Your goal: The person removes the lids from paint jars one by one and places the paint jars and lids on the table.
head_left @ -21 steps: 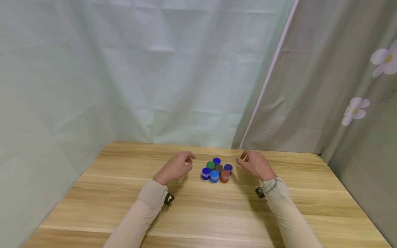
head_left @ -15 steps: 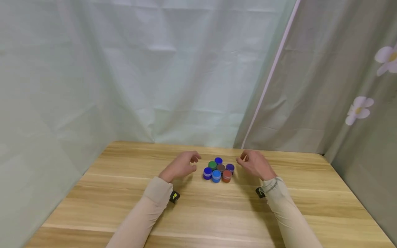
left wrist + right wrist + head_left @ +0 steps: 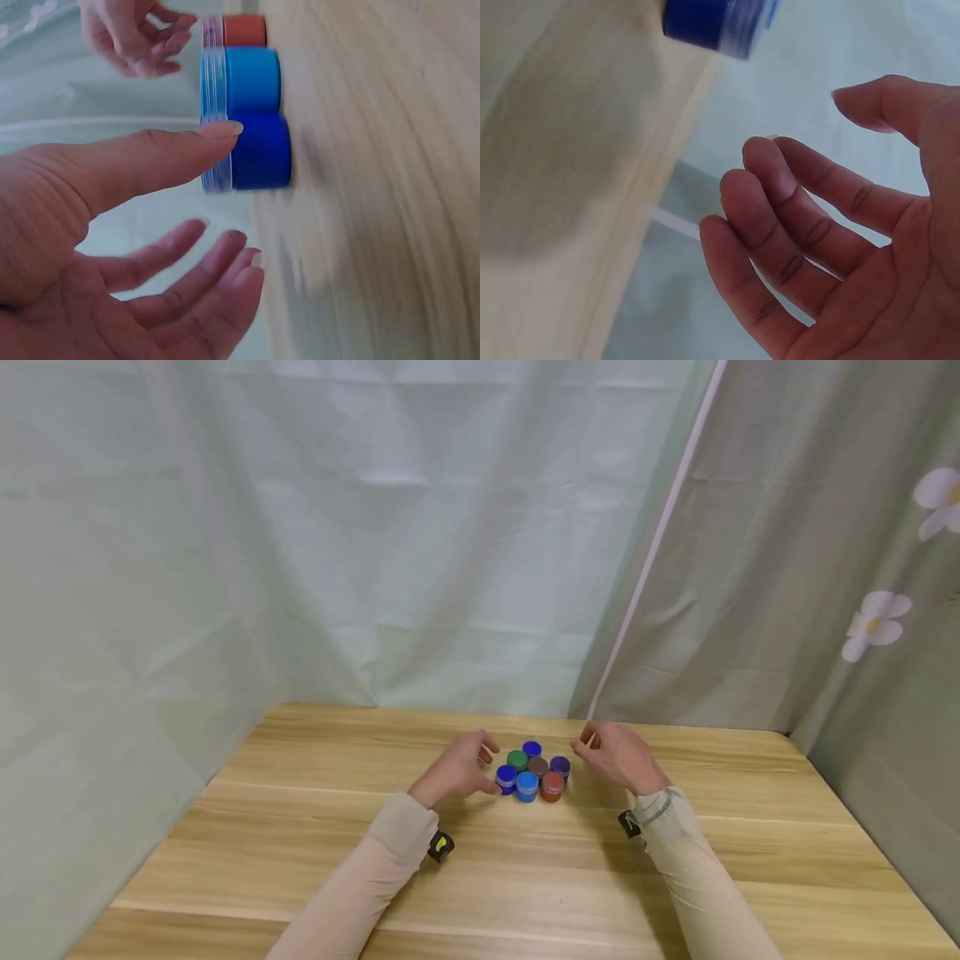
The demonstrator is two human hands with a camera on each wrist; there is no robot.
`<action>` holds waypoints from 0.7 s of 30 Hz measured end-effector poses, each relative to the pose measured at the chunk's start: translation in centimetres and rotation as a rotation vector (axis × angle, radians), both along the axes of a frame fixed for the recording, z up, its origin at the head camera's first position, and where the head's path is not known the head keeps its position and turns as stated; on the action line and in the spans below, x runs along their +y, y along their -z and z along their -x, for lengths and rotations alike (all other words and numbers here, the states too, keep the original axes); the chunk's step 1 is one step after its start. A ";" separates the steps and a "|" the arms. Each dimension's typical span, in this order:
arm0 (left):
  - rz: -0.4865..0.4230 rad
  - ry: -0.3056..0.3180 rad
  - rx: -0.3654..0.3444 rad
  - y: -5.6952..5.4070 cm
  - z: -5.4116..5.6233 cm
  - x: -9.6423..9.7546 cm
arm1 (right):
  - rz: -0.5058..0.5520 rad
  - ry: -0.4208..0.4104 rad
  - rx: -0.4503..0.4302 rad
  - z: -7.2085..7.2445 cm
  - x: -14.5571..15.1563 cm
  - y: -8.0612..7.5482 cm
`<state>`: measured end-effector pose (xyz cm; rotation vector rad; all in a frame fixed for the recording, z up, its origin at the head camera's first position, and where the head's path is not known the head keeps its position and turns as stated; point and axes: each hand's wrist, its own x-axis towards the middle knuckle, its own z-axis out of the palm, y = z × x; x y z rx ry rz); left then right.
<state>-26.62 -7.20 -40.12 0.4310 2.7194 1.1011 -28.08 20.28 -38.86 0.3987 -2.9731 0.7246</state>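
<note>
Several small round paint pots with clear lids stand bunched on the table. In front are a dark blue pot [image 3: 506, 779], a light blue pot [image 3: 527, 787] and a red-orange pot [image 3: 552, 786]. Behind these sit a green pot [image 3: 517, 760], a brown pot [image 3: 537, 767], a purple pot [image 3: 559, 766] and another blue pot [image 3: 532, 749]. My left hand [image 3: 459, 767] is at the left side of the cluster, thumb and fingers apart. In the left wrist view its thumb [image 3: 169, 161] overlaps the dark blue pot's lid. My right hand [image 3: 617, 755] hovers right of the purple pot, holding nothing, fingers loosely bent.
The wooden table [image 3: 525, 885] extends around the pots to a pale curtain [image 3: 450, 568] along its back edge. A grey curtain with flowers [image 3: 877, 622] hangs at the right. A dark wrist device [image 3: 441, 845] shows at the left cuff.
My left hand has moved right to the dark blue pot, its thumb and fingers spreading wider. The right hand stays about where it was. The pots shift slightly right in view with the background.
</note>
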 end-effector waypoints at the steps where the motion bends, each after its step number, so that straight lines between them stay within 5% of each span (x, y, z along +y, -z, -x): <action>1: 0.004 -0.005 -0.003 0.1 0.0 0.2 | -0.001 -0.003 0.009 0.0 0.0 -0.2; 21: 0.011 0.031 0.002 1.2 0.5 1.1 | 0.042 -0.009 -0.002 0.0 -1.2 0.3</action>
